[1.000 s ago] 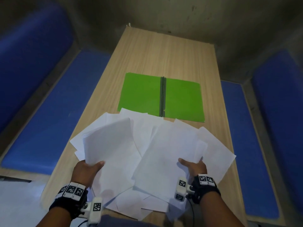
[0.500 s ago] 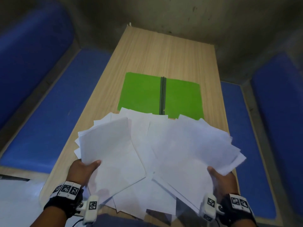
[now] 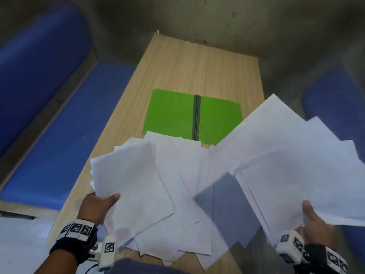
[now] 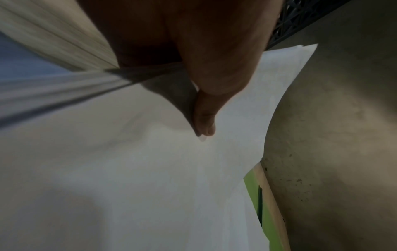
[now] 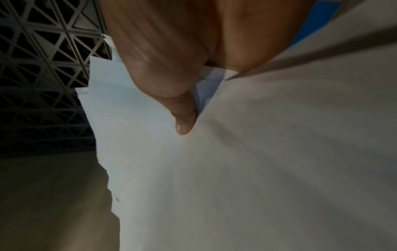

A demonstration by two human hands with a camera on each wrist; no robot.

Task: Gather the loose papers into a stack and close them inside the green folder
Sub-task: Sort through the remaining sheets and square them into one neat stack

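Right-hand bundle lifted and swung out right since a second ago; now raised, fanned, tilted up off the wooden table (image 3: 197, 62). Left bundle barely shifted.

Green folder (image 3: 171, 113) open flat mid-table, spine running away from the body, both leaves bare. Sits straight ahead, beyond both hands; near edge tucked under the top corners of the papers.

Loose papers on the table (image 3: 177, 214) spread between the hands, not squared yet.

Right-hand sheets (image 3: 286, 155): several, splayed, overlapping the folder's right leaf in view. Left-hand sheets (image 3: 128, 184): lower, near flat.

Right hand (image 3: 314, 224) pinches its bundle at the near edge, thumb on top. Left hand (image 3: 98, 206) same: thumb over, fingers hidden under.

Judgement: bundles need merging at centre first, then forward onto a leaf; neither hand clearly nearer the folder.
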